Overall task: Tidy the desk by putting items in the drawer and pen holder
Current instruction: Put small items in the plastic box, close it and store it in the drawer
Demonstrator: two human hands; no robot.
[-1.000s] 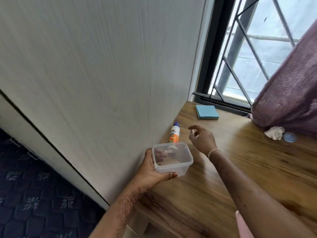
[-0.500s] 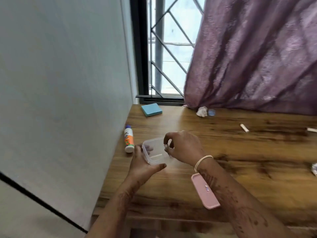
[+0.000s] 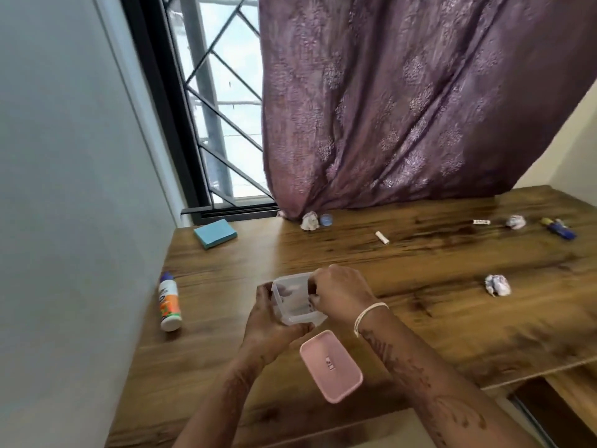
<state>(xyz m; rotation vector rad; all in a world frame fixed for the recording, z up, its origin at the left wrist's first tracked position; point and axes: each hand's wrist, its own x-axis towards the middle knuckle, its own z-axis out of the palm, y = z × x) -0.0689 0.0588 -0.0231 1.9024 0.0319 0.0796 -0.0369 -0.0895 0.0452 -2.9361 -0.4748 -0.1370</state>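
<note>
My left hand (image 3: 268, 321) grips a small clear plastic box (image 3: 292, 299) from its left side and underneath, just above the wooden desk (image 3: 420, 318). My right hand (image 3: 337, 294) curls over the box's right rim, fingertips at its opening; whether they pinch something small I cannot tell. The box's pink lid (image 3: 331, 365) lies on the desk just in front of it. A glue bottle (image 3: 168, 302) lies by the left wall. A blue sticky-note pad (image 3: 215, 233) sits near the window.
Crumpled paper balls (image 3: 497, 285) (image 3: 515, 221) (image 3: 309, 220), a small white stick (image 3: 382, 237), a blue cap (image 3: 326, 218), another white piece (image 3: 481, 222) and a blue-yellow item (image 3: 559, 228) are scattered on the desk. A purple curtain (image 3: 403, 108) hangs behind. A wall (image 3: 64, 189) borders the left.
The view swung right, showing more of the desk. My right hand came from the glue bottle side to the box's rim. My left hand kept holding the box.
</note>
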